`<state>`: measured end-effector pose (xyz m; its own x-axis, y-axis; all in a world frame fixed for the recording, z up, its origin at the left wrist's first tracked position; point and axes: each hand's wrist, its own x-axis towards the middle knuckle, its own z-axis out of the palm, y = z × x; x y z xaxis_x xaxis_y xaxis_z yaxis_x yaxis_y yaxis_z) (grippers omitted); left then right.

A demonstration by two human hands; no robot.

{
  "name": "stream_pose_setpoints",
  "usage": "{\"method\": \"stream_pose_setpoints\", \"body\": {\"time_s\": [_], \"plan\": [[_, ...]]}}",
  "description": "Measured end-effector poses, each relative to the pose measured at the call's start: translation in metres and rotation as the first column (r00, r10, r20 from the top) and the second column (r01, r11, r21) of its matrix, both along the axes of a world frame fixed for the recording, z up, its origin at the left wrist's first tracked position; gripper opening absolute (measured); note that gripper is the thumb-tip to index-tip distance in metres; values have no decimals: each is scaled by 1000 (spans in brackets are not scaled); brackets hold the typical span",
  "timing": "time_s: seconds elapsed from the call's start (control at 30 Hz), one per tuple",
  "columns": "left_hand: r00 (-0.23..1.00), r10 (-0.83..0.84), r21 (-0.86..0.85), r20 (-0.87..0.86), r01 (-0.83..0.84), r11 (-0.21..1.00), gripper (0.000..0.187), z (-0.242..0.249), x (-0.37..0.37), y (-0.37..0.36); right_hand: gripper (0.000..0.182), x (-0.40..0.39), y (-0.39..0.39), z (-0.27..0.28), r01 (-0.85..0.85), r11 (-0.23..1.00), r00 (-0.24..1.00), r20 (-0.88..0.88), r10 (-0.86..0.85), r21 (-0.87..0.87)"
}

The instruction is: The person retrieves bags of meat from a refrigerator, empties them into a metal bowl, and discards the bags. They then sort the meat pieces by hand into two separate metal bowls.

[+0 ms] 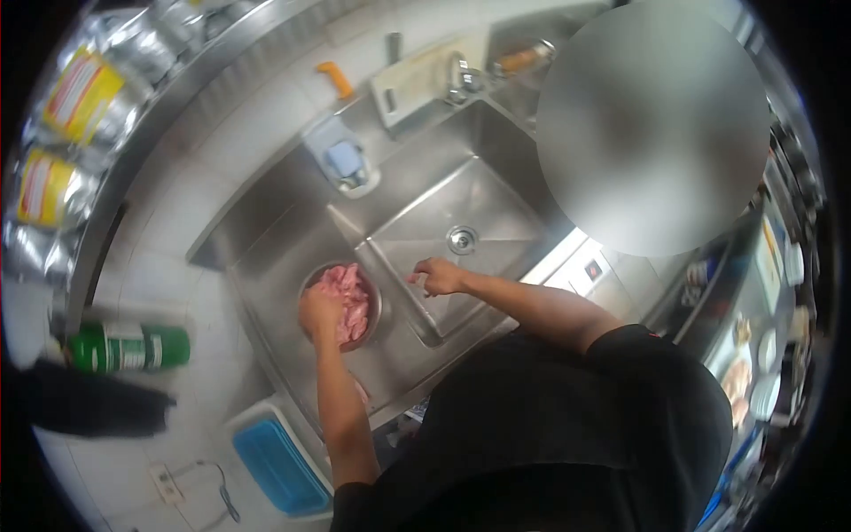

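A round metal bowl point(376, 306) holding pieces of raw pink meat point(353, 306) stands on the steel drainboard left of the sink basin. My left hand point(321, 310) reaches over the bowl's left side, its fingers closed on the meat and partly hidden by it. Above the near left side of the steel sink basin point(496, 199) is my right hand point(436, 277), apart from the bowl. Its fingers are bent together, with a small pinkish bit at the tips that is too small to name.
Behind the basin are a faucet point(461, 80) and a white cutting board point(417, 84). A grey holder with a blue sponge point(344, 160) sits at the back ledge. A green bottle point(133, 347) and a blue-lidded container point(279, 465) are at left.
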<state>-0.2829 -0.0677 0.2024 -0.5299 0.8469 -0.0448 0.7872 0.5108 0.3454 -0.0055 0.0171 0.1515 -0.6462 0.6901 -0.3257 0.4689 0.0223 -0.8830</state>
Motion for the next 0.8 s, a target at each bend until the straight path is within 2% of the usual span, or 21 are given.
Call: {"method": "stream_pose_setpoints", "body": {"time_s": [0.03, 0.1, 0.13, 0.17, 0.2, 0.23, 0.27, 0.33, 0.37, 0.4, 0.43, 0.5, 0.53, 0.57, 0.7, 0.8], "plan": [[998, 43, 52, -37, -41, 998, 30, -14, -10, 0, 48, 26, -1, -10, 18, 993, 999, 28, -21, 112], [998, -57, 242, 27, 49, 969, 29, -34, -30, 3, 32, 82, -8, 7, 156, 984, 981, 100, -164, 89], [991, -112, 268, -74, 128, 955, 28, -15, -16, 0, 24, 108, -15, 13, 239, 968, 959, 137, -247, 77], [969, -180, 295, -170, 225, 929, 26, 4, 0, -2, 27, 133, -22, 5, 318, 941, 926, 174, -334, 117], [923, -351, 292, -158, 383, 876, 25, -27, -22, 3, 29, 157, -34, 0, 373, 914, 899, 180, -399, 163], [959, -205, 310, 195, 138, 941, 26, -9, 22, 14, 31, 181, -43, -4, 429, 878, 860, 200, -469, 212], [860, -7, 185, 510, -101, 977, 27, 45, 66, 6, 38, 197, -50, -12, 486, 836, 810, 226, -541, 255], [967, -13, 39, 256, 3, 999, 30, 31, 73, 4, 45, 234, -72, 3, 642, 741, 712, 206, -671, 195], [986, -157, 66, 62, 152, 986, 32, 11, 54, 1, 48, 248, -75, 2, 687, 708, 686, 178, -706, 164], [950, -269, 76, -158, 283, 956, 34, 1, 44, -1, 51, 261, -78, 1, 725, 676, 661, 146, -736, 132], [968, -251, 165, -20, 251, 954, 35, -9, 35, -3, 55, 277, -82, -6, 749, 651, 635, 147, -759, 121], [981, -152, 196, 124, 126, 973, 37, -17, 22, -5, 55, 298, -88, -4, 820, 572, 567, 111, -816, 23], [992, -65, 155, 110, 47, 987, 39, -20, 17, -4, 56, 312, -91, -4, 846, 532, 533, 91, -841, -29], [995, 17, 117, 93, -28, 993, 40, -24, 15, -2, 54, 330, -92, -11, 844, 536, 530, 105, -841, 30], [993, -114, 101, -16, 115, 988, 41, -44, 6, 3, 53, 396, -105, -29, 915, 402, 402, 90, -911, -25], [951, -191, 54, -242, 210, 976, 43, -53, 8, 11, 52, 454, -116, -36, 939, 341, 343, 142, -929, -37]]}}
